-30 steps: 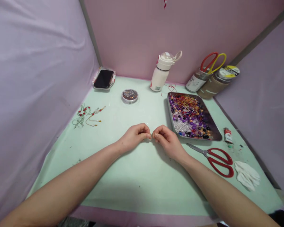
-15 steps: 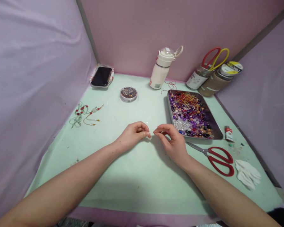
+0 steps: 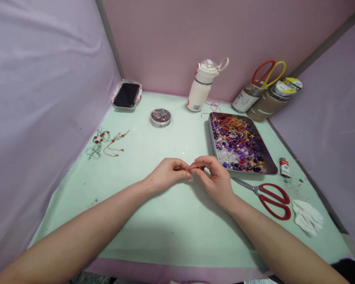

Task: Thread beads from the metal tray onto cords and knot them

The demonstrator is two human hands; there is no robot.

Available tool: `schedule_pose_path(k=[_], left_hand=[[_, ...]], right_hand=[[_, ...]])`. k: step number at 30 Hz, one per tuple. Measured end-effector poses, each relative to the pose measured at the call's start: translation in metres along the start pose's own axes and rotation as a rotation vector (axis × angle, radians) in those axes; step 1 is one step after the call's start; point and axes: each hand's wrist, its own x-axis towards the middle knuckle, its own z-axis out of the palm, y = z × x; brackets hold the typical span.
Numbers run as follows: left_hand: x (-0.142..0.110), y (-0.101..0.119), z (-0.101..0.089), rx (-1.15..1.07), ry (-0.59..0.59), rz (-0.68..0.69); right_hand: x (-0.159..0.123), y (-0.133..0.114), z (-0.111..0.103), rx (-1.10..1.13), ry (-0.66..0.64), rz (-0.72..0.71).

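Observation:
Over the middle of the pale green table, my left hand (image 3: 172,173) pinches a small clear strand (image 3: 191,179), which looks like tiny clear beads and hangs just under the fingertips. My right hand (image 3: 213,177) meets it from the other side, its thumb and forefinger pressed together against the left fingertips. Whatever lies between the right fingertips is too small to make out. Close behind the right hand is a metal tray (image 3: 268,157) of purple, black, orange and clear beads, with tangled red and yellow cord (image 3: 232,125) on top.
Red-handled scissors (image 3: 273,193) lie right of my right hand, near a lighter (image 3: 284,167) and a crumpled white cloth (image 3: 307,217). Behind stand a bottle (image 3: 199,92), two jars (image 3: 248,96), a round case (image 3: 161,117) and a phone (image 3: 126,95). Beaded cords (image 3: 103,144) lie left.
My left hand has moved slightly right, so its fingertips now touch those of my right hand. The gap between them has closed, and the clear strand has shifted right and a little down.

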Motion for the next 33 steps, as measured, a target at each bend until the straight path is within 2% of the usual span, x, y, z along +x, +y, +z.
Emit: schedule_pose_path(k=[6, 17, 23, 28, 33], left_hand=[[-0.001, 0.001, 0.005, -0.039, -0.013, -0.023], [0.001, -0.004, 0.006, -0.067, 0.036, -0.035], [0.002, -0.006, 0.008, -0.036, 0.004, -0.022], [-0.001, -0.002, 0.009, -0.027, 0.006, -0.013], [-0.003, 0.004, 0.005, -0.015, 0.122, 0.032]], right_hand=[[0.000, -0.001, 0.001, 0.156, -0.016, 0.104], [0.006, -0.005, -0.001, 0.404, -0.022, 0.266], [0.006, -0.003, 0.002, 0.481, -0.030, 0.293], [0.006, -0.002, 0.001, 0.421, -0.014, 0.261], [0.011, -0.001, -0.008, 0.049, -0.014, 0.141]])
